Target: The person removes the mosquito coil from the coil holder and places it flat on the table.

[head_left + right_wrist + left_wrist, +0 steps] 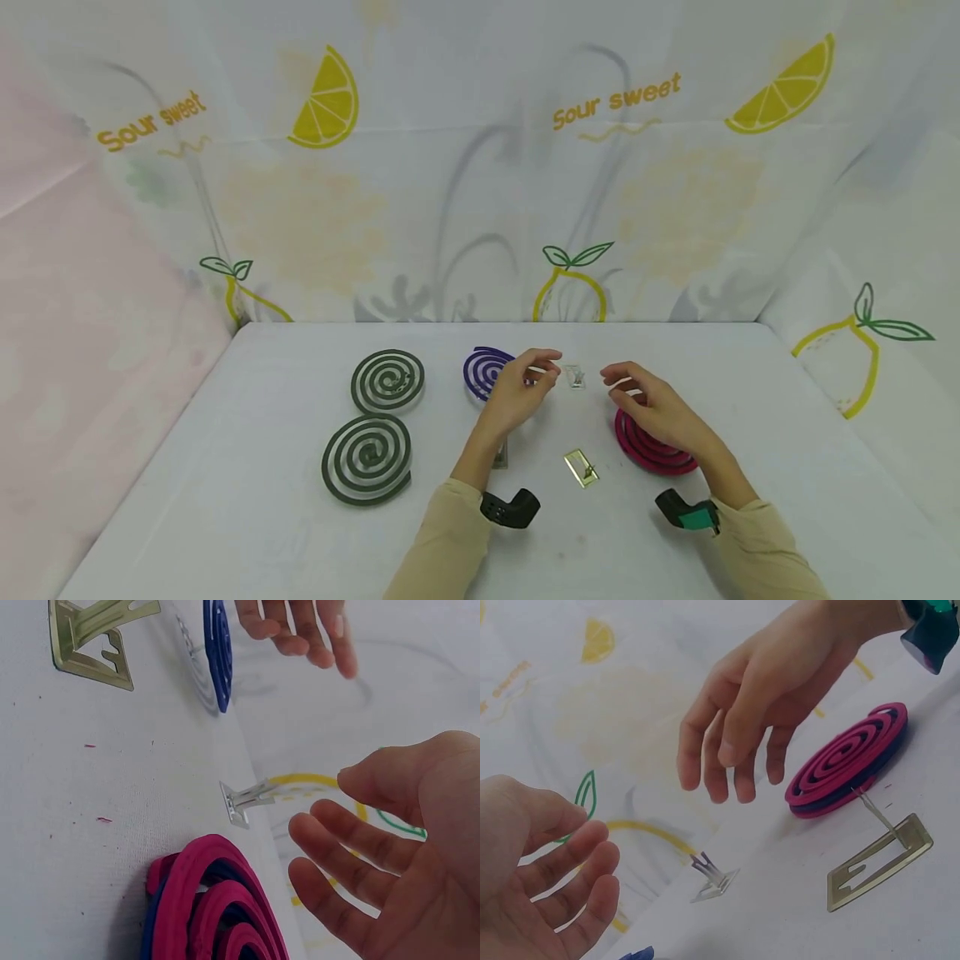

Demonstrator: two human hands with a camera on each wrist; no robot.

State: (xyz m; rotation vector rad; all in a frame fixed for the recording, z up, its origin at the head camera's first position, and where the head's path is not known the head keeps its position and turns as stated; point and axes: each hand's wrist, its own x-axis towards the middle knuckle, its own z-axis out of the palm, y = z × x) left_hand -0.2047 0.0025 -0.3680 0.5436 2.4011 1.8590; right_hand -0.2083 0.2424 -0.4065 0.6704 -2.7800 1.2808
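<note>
My left hand (517, 396) hovers over the table beside a blue mosquito coil (471, 372), its fingers loosely bent and holding nothing. The right hand (658, 410), also holding nothing, hangs with relaxed fingers above a pink mosquito coil (654, 468). In the right wrist view, a blue coil shows nested with the pink coil (180, 900). Between the hands, farther back, a small silver coil stand (576, 377) has its prong raised. Closer to me lies a gold-toned coil stand (589, 477) with its prong bent up. Another metal stand (502, 457) is partly hidden by the left wrist.
Two dark green mosquito coils (352, 379) (327, 467) lie on the left of the white-covered table (225, 500), one behind the other. A printed cloth backdrop (450, 183) rises at the table's far edge. Small reddish crumbs (103, 820) dot the cloth.
</note>
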